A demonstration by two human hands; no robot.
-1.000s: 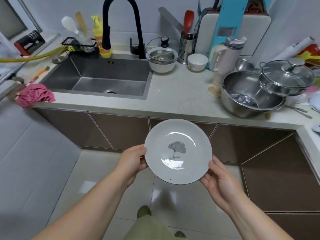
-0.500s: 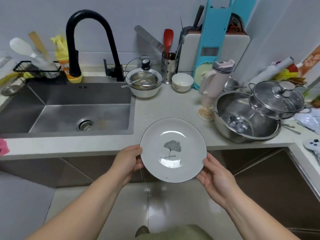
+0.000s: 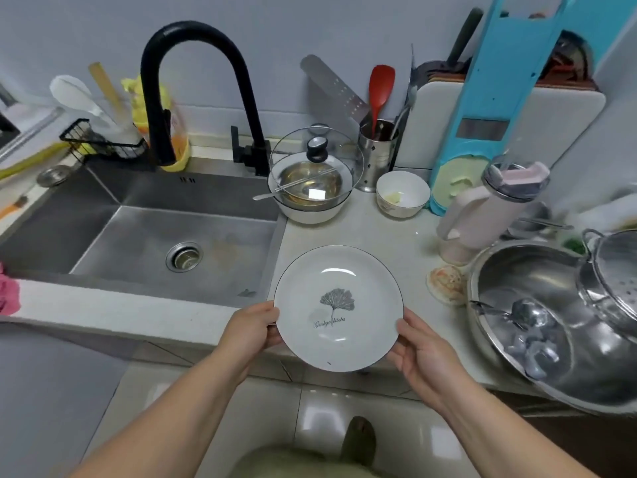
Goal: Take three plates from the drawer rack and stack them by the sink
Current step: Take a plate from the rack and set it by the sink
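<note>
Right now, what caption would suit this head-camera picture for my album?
Both hands, left and right, hold a leaf-printed plate over the counter beside the sink.

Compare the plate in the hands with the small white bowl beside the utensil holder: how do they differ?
The plate is wide and shallow; the bowl is smaller and deep. The plate is held by both hands at the counter's front edge; the bowl stands on the counter further back. The plate shows a leaf print and is empty; the bowl holds something pale. Both are white.
</note>
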